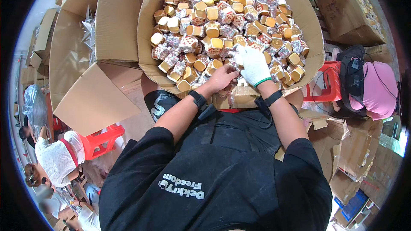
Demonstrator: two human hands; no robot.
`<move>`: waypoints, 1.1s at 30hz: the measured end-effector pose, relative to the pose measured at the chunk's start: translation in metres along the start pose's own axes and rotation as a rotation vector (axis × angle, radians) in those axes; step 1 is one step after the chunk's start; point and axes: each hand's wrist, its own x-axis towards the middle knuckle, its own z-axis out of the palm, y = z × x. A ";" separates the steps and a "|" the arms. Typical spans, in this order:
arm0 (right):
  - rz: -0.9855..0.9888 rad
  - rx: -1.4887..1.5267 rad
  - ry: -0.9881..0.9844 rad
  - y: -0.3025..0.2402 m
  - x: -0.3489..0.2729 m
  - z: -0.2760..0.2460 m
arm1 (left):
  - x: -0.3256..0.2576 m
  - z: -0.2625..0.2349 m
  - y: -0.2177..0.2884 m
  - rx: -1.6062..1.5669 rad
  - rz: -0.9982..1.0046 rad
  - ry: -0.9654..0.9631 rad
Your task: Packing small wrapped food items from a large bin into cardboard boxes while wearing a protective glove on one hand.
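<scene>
So both hands are in the big box [147, 38], down at its near side. The left hand [223, 78] is bare, fingers bent over the wrapped pieces [212, 42]; the right hand [252, 63] wears a white glove [257, 72] and sits just beside it, fingertips in the pile. Can't tell if either one's gripping anything. The pieces, gold, white and red, heap up inside the box. Silver stars [89, 36] show in another box [115, 21] to the left.
</scene>
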 end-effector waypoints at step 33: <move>0.507 0.274 0.092 -0.011 -0.010 0.041 | -0.008 -0.003 0.007 -0.084 0.067 0.000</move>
